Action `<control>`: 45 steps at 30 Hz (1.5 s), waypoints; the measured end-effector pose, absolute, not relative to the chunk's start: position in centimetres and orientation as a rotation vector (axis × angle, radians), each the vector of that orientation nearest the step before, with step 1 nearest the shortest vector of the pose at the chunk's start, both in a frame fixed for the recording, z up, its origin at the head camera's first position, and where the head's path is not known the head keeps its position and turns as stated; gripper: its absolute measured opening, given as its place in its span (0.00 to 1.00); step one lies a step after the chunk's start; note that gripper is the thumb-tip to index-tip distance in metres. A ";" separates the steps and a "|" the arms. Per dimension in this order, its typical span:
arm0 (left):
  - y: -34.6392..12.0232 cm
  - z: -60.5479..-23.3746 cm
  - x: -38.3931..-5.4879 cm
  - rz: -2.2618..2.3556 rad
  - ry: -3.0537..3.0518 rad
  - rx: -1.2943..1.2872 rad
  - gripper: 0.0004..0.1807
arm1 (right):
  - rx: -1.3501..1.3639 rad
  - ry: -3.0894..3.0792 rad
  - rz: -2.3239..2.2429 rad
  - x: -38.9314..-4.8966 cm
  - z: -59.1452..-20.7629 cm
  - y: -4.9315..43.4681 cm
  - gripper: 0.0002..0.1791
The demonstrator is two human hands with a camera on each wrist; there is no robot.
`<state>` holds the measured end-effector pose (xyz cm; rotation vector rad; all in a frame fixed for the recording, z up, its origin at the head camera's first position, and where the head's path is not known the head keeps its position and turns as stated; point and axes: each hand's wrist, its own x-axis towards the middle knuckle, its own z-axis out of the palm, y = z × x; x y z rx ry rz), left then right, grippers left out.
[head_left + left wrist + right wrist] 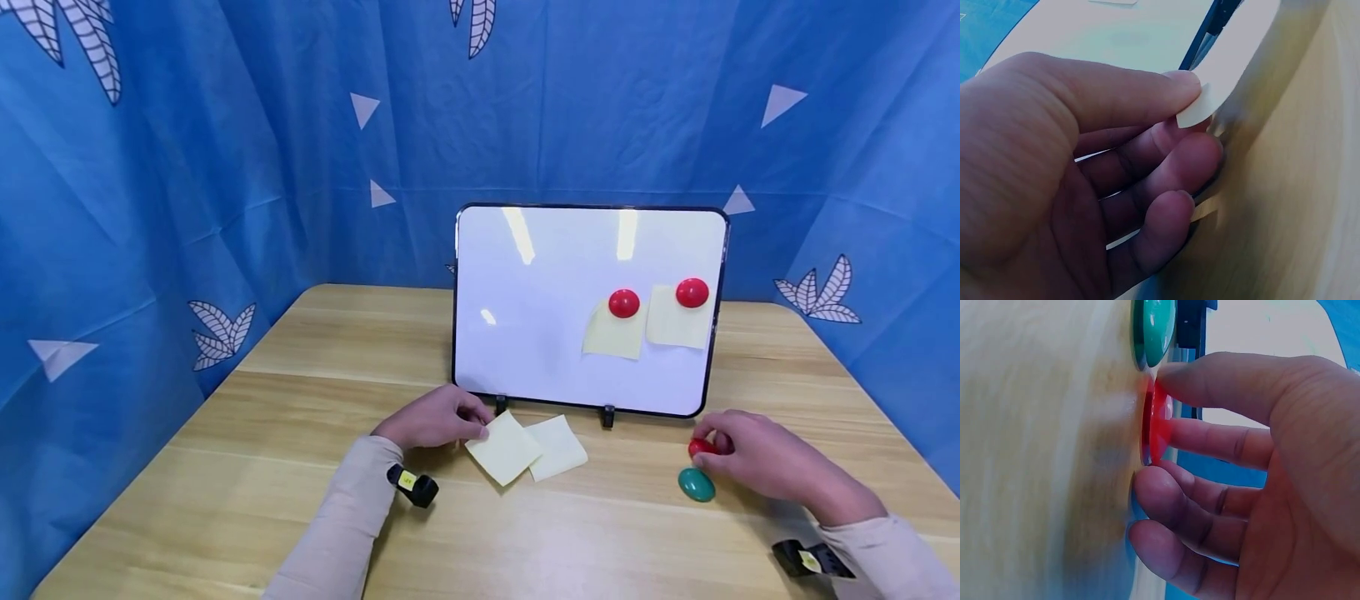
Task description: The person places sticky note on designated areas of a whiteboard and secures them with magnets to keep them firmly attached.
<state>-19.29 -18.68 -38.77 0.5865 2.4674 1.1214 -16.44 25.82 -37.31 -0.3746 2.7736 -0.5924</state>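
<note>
My left hand (442, 417) pinches a pale yellow sticky note (504, 450) at its corner between thumb and fingers. A second sticky note (558, 448) lies on the table, partly under the first in the head view. On the right, my right hand (765, 458) has its thumb and fingertips around a red oval magnet (1159, 422) at the tabletop. Close beside that one is a green oval magnet (697, 484), which also shows in the right wrist view. The left wrist view has the held note (1222, 69) curving away from the thumb.
Behind the hands a whiteboard (525, 333) with a dark frame stands on small black feet (608, 416). Two sticky notes hang on its right half, under a red magnet (624, 303) and another red magnet (692, 292). Blue patterned cloth (600, 100) surrounds the wooden table (300, 467).
</note>
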 end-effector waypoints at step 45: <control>-17.7 -39.5 -19.4 1.451 2.436 0.538 0.04 | -0.355 2.785 -0.596 -16.6 -37.5 25.8 0.23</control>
